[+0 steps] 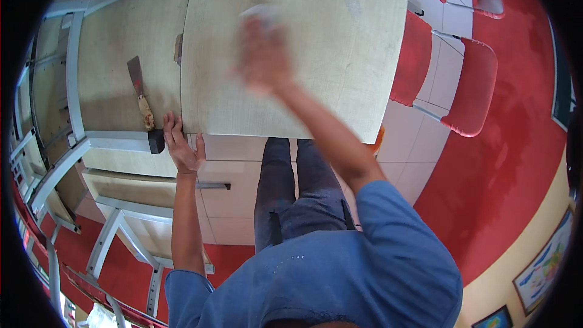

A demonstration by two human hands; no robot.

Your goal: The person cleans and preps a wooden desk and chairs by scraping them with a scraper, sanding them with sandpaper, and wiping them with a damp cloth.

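Blurred by motion, my right hand [264, 57] is over the upper middle of a pale wooden tabletop [319, 100]. At its fingertips is a whitish pad or folded sheet [264, 12], too blurred to identify further. My left hand [182, 146] rests at the tabletop's near left corner, its fingers loosely extended and nothing visible in its grasp. Left of that hand, a putty knife [142, 95] with a worn handle and a reddish mark on its blade lies on an adjoining pale board [109, 77].
Upturned tables with grey metal legs [75, 77] and black foot caps [156, 141] crowd the left. Red folding chairs [471, 86] stand beyond the tabletop's right edge. Part of an orange container [379, 139] shows beside the near right corner.
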